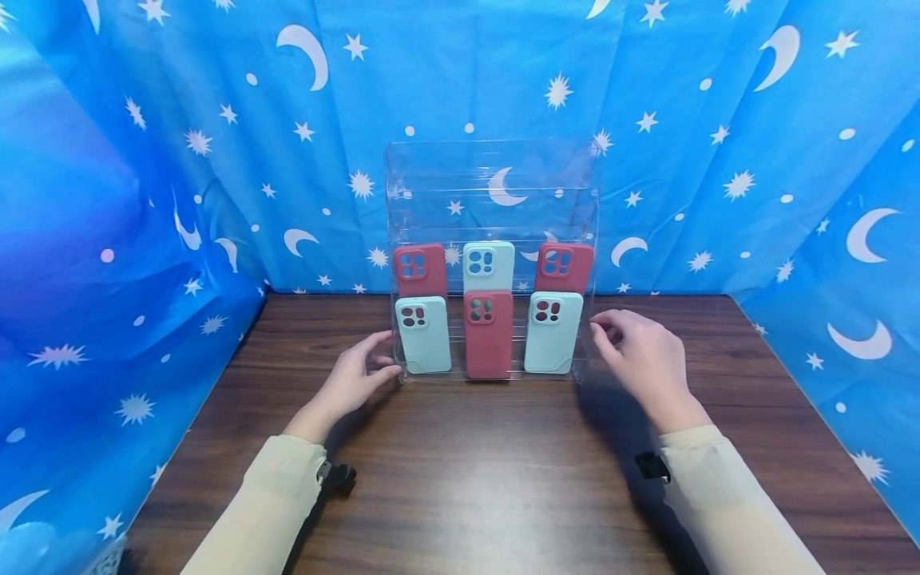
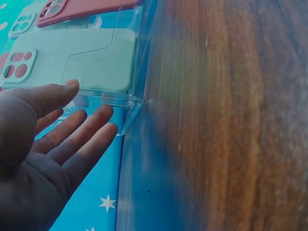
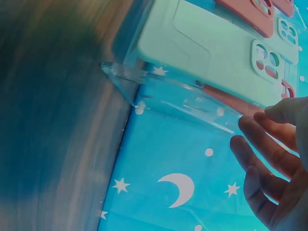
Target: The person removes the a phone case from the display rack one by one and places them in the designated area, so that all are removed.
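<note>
A clear tiered display stand (image 1: 496,172) stands upright on the table, with several phone cases leaning in its two lower tiers. In front are a pale mint phone case (image 1: 431,355), a red phone case (image 1: 489,347) and another mint phone case (image 1: 553,343). Behind them show a red phone case (image 1: 431,279), a mint one (image 1: 501,275) and a red one (image 1: 578,275). My left hand (image 1: 354,371), fingers spread, is at the stand's lower left side. At its right side is my right hand (image 1: 643,347), fingers loosely bent. Whether the fingertips touch the plastic I cannot tell.
The dark wooden table (image 1: 474,487) reaches back to a blue curtain (image 1: 446,72) printed with moons and stars, which also hangs at both sides. The stand's upper tiers hold no cases. Black straps with small devices (image 1: 338,477) sit at the sleeve cuffs.
</note>
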`<act>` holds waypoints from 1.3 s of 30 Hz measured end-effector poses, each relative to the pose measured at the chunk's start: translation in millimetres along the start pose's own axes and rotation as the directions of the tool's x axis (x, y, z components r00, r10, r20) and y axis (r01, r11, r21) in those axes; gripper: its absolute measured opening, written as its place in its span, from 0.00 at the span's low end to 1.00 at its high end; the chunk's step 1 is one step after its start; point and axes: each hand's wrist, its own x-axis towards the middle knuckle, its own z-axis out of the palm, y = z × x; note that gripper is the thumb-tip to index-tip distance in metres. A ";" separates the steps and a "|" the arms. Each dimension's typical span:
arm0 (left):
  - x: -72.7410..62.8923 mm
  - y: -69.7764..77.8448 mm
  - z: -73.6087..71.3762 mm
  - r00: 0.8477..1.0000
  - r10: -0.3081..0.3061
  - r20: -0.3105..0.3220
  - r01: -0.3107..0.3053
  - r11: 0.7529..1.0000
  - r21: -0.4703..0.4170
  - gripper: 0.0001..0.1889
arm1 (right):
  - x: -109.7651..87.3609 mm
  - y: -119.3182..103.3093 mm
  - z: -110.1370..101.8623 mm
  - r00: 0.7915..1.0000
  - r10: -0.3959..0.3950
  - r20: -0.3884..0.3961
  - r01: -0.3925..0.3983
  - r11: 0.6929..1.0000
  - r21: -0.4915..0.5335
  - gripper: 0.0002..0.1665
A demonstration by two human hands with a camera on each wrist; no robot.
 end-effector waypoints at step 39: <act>-3.7 -2.2 4.4 0.999 0.004 -0.033 -0.004 1.000 0.002 0.29 | 21.1 -8.3 14.1 0.996 0.084 -0.005 -0.082 0.981 0.175 0.18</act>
